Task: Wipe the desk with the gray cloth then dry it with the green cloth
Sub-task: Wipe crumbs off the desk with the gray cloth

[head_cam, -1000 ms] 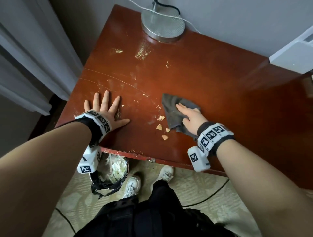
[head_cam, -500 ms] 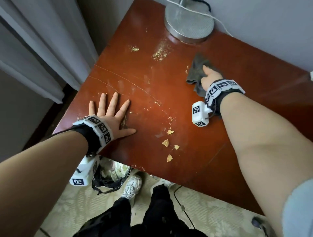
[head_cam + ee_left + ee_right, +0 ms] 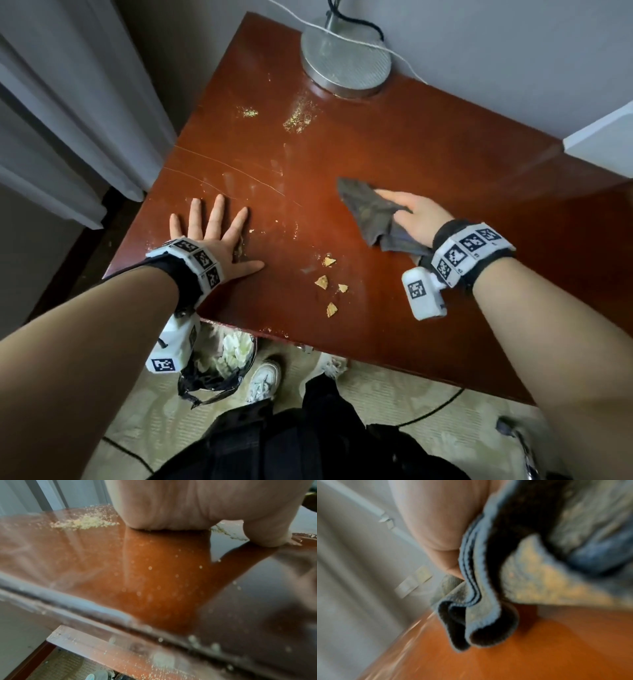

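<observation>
The red-brown desk (image 3: 428, 164) carries several chip crumbs (image 3: 328, 284) near its front edge and fine yellow powder (image 3: 298, 116) toward the back. My right hand (image 3: 411, 214) lies on the gray cloth (image 3: 371, 219) at mid-desk, to the right of the crumbs, and holds it bunched under the palm. In the right wrist view the gray cloth (image 3: 488, 588) hangs in folds from my right hand (image 3: 433, 520) onto the desk (image 3: 522, 655). My left hand (image 3: 212, 236) rests flat with spread fingers at the front left; its heel (image 3: 171, 504) presses the desk (image 3: 154, 574). No green cloth is in view.
A round metal lamp base (image 3: 346, 61) with cords stands at the back edge. A white object (image 3: 603, 144) juts in at the right. Below the front edge sits a lined waste bin (image 3: 222, 359) beside my shoes. Curtains (image 3: 68, 120) hang to the left.
My right hand swept the gray cloth from beside the crumbs up toward the lamp base, then back down to mid-desk. The left hand stayed flat in place.
</observation>
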A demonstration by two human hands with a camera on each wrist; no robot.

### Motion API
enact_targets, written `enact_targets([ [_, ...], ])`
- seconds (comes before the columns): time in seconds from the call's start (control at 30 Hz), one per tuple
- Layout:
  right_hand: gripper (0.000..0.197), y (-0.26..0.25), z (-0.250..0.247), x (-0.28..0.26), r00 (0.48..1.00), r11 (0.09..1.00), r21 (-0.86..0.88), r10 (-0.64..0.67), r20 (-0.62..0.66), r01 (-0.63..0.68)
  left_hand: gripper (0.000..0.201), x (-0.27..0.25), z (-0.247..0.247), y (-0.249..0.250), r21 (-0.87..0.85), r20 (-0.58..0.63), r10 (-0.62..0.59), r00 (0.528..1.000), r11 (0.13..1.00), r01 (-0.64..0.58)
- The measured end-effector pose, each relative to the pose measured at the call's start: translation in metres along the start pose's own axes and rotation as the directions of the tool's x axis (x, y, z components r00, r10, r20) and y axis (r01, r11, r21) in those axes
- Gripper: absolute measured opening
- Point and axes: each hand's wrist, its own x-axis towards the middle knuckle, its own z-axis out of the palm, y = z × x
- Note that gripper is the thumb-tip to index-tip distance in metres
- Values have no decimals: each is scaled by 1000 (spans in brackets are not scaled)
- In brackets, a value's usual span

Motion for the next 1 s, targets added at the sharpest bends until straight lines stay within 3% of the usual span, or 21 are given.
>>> enact_targets([
  [0.07, 50, 25, -6, -8, 968, 980, 58, 197, -155, -190, 97, 1, 2, 0, 4, -14, 2, 1000, 1000, -2],
  [0.17, 52, 47, 10, -24, 905, 919, 28, 392, -166, -393, 97, 0, 3, 0, 32, -33, -1, 999, 1000, 2],
  [0.23, 55, 39, 31, -35, 927, 936, -6, 347, -140, -352, 97, 0, 4, 1, 44, -46, 3, 999, 999, -1],
  [0.33, 58, 11, 65, -48, 979, 982, -26, 186, -82, -189, 98, -1, 3, 1, 41, -54, -3, 999, 999, 5],
  [0.43, 56, -7, 90, -60, 999, 999, -21, 50, -3, -50, 98, -4, 3, 1, 42, -55, 1, 998, 999, 1],
  [0.53, 54, -5, 85, -71, 990, 980, 180, 105, -99, -86, 94, -10, 5, -1, 17, -80, 29, 996, 999, -27],
  [0.6, 54, 10, 74, -83, 942, 954, 249, 228, -245, -166, 90, -14, 12, -5, 8, -106, 54, 993, 999, -54],
  [0.67, 55, 31, 71, -98, 880, 929, 218, 357, -313, -299, 87, -21, 24, -14, 11, -121, 65, 991, 998, -64],
  [0.77, 56, 45, 90, -120, 832, 871, 93, 489, -262, -482, 86, -34, 42, -27, 24, -117, 46, 992, 999, -44],
  [0.87, 59, 24, 122, -131, 875, 896, -7, 432, -219, -444, 86, -40, 51, -30, 37, -117, 25, 993, 999, -21],
  [1.0, 62, -26, 154, -120, 942, 954, 17, 299, -154, -299, 87, -40, 51, -28, 49, -127, 11, 992, 999, -5],
])
